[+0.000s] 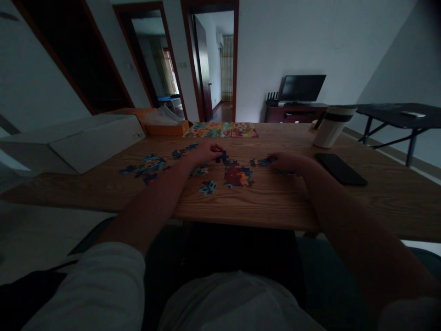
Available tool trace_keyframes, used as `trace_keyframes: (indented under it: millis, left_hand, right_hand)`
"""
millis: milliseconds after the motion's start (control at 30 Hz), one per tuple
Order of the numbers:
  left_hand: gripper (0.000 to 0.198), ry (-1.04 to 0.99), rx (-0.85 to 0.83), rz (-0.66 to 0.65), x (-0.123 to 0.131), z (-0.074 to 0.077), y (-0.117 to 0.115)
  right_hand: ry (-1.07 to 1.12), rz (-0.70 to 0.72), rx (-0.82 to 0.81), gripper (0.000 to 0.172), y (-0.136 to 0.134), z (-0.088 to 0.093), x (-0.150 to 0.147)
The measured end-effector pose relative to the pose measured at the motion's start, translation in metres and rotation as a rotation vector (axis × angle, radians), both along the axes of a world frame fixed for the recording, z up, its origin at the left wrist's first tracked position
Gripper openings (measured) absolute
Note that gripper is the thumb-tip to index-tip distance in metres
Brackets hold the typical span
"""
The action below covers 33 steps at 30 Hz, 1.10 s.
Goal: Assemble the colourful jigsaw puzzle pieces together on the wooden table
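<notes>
My left hand (206,153) is closed with a dark blue puzzle piece (221,156) pinched at its fingertips, just above the joined puzzle section (237,176). That section is red-brown with an orange figure and a dark upper edge. My right hand (283,162) is over a small group of blue puzzle pieces (260,162) to the right of it. Its fingers are bent down onto the pieces, and whether they grip one is hidden. Loose puzzle pieces (151,166) lie in a pile on the left, with a few light-blue ones (207,187) nearer to me.
A colourful picture sheet (223,130) lies at the table's (262,207) far edge. On the left are a white box (93,138) and an orange box (167,128) holding plastic. A dark phone (340,169) and a pale cup (332,128) stand at the right.
</notes>
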<state>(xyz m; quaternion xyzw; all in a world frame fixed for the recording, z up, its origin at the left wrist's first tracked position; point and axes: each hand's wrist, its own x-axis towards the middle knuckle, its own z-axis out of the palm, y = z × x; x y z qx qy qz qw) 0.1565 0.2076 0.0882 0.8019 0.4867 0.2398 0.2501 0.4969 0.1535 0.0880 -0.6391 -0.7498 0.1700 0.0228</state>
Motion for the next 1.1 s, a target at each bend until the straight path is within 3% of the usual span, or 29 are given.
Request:
trace_keyframes:
  millis: [233, 600, 767, 1100]
  left_hand:
    - [0.032, 0.187, 0.064, -0.003, -0.001, -0.004, -0.003]
    - [0.030, 0.142, 0.062, -0.017, 0.006, 0.003, -0.015]
    - [0.030, 0.091, 0.099, 0.007, -0.003, 0.018, -0.023]
    - [0.035, -0.112, 0.237, 0.248, -0.042, 0.045, -0.035]
  right_hand:
    - [-0.044, 0.022, 0.026, 0.049, 0.007, -0.004, 0.003]
    - [-0.024, -0.030, -0.016, 0.048, -0.001, 0.001, -0.001]
    - [-0.012, -0.015, 0.002, 0.047, 0.003, -0.003, 0.001]
    - [-0.017, 0.013, 0.018, 0.048, -0.002, 0.002, -0.002]
